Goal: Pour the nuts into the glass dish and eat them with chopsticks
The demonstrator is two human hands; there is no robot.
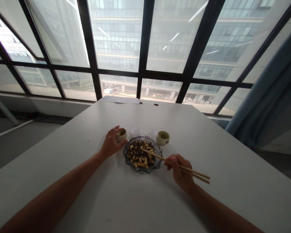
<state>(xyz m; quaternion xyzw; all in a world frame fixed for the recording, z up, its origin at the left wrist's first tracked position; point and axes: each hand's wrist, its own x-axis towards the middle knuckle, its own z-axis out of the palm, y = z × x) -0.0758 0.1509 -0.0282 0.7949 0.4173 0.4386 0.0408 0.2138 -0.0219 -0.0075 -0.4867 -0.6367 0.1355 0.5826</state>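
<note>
A dark glass dish of mixed nuts and dark seeds sits mid-table. My right hand is closed on a pair of wooden chopsticks, whose tips rest among the nuts in the dish. My left hand curls round a small beige cup at the dish's upper left. A second beige cup stands at the dish's upper right, untouched. Two small clear cups stand just behind the dish.
The white table reaches to a wall of black-framed windows. Sheets of paper lie at its far edge. A blue curtain hangs at the right. Grey floor lies to the left.
</note>
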